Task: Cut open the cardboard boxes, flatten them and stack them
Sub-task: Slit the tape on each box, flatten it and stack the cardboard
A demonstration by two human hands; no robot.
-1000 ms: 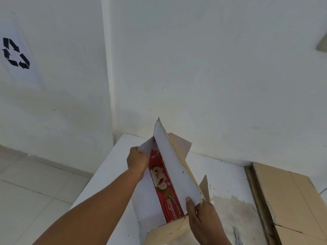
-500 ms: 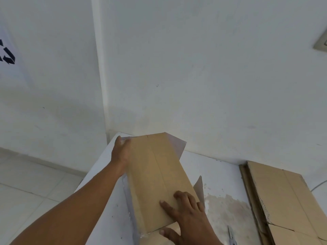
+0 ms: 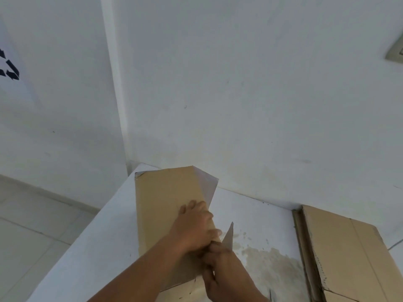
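A flattened brown cardboard box (image 3: 165, 205) lies on the white table (image 3: 98, 247), with a white flap showing at its far right corner. My left hand (image 3: 194, 225) presses down on the box near its right edge, fingers spread over the cardboard. My right hand (image 3: 220, 267) sits just below it at the box's right edge, fingers curled on the cardboard beside a small flap (image 3: 229, 236) that stands up. My hands hide the box's near right part.
A stack of flattened cardboard (image 3: 340, 247) lies at the table's right, against the wall. A blade tip (image 3: 271, 295) shows at the bottom edge. A brownish stain (image 3: 272, 264) marks the table. The table's left edge drops to a tiled floor (image 3: 32, 225).
The open box was folded down flat. My left hand moved from its far left corner to the right edge. My right hand slid off the top onto that edge.
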